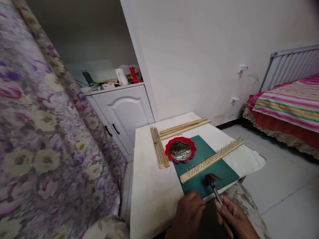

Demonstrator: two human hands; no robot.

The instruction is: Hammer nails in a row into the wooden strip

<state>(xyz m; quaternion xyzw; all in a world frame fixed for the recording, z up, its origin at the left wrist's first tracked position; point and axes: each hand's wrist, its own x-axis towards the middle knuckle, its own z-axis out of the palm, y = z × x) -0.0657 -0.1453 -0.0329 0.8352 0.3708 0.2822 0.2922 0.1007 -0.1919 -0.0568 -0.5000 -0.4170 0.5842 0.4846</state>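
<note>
My right hand (234, 215) is wrapped round the metal shaft of a claw hammer (210, 179), its head over the near part of a green board (204, 146). Beside it, at the table's front edge, my left hand (189, 212) is closed with curled fingers; whatever it may hold is hidden. A wooden strip (211, 161) studded with rows of upright nails lies slantwise across the board, its far right end reaching past it. Left of the strip, a red scalloped dish (168, 145) full of loose nails sits partly on the board.
Several wooden strips (160, 151) lie bundled at the table's left, and more wooden strips (184, 127) lie at the back. A single nail (179, 134) rests near the dish. Around the white-covered table (152, 192) are a floral curtain (62, 132), a cabinet (127, 116) and a bed (294, 103).
</note>
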